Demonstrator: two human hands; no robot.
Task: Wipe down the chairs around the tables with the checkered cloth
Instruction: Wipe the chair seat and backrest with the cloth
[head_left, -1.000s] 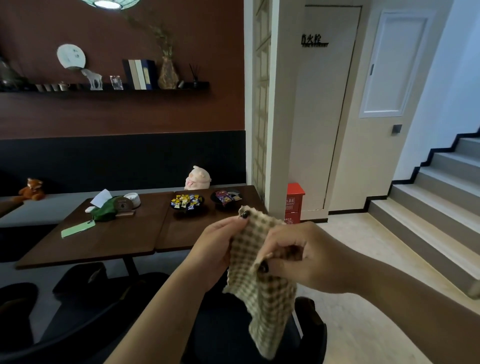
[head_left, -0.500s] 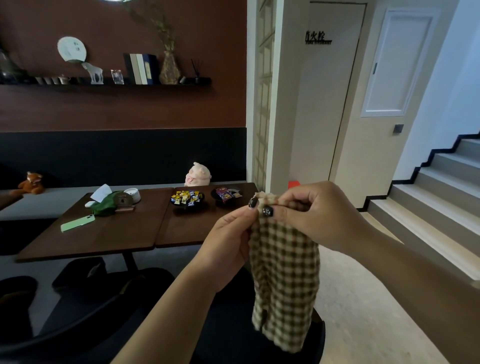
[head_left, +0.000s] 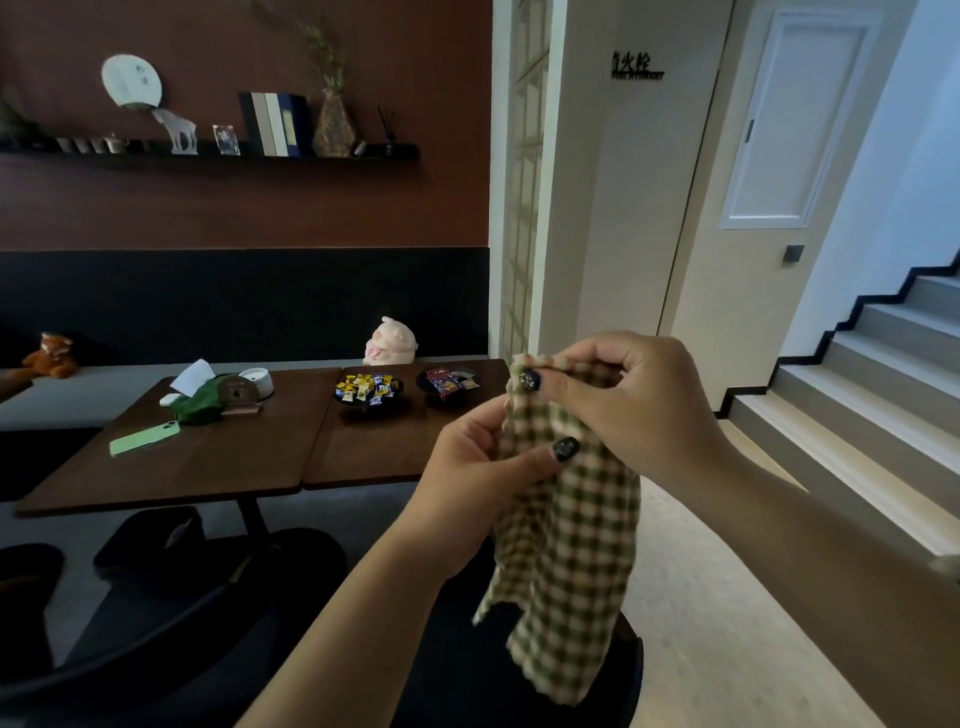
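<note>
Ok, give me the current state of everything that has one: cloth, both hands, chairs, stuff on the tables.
Checkered cloth: hanging in the air, touching no chair.
Left hand: pinching the cloth's left edge.
Right hand: pinching the cloth's top edge.
Black chair: below the hands, untouched.
Green phone: lying flat on the table.
Candy dish: filled.

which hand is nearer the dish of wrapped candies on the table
Left. The left hand grips the checkered cloth just right of the candy dish; the right hand is farther right.

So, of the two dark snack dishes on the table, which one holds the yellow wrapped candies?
The left dish, nearer the table seam, holds the yellow and blue wrapped candies. The right dish, closer to the hands, holds red packets instead.
</note>
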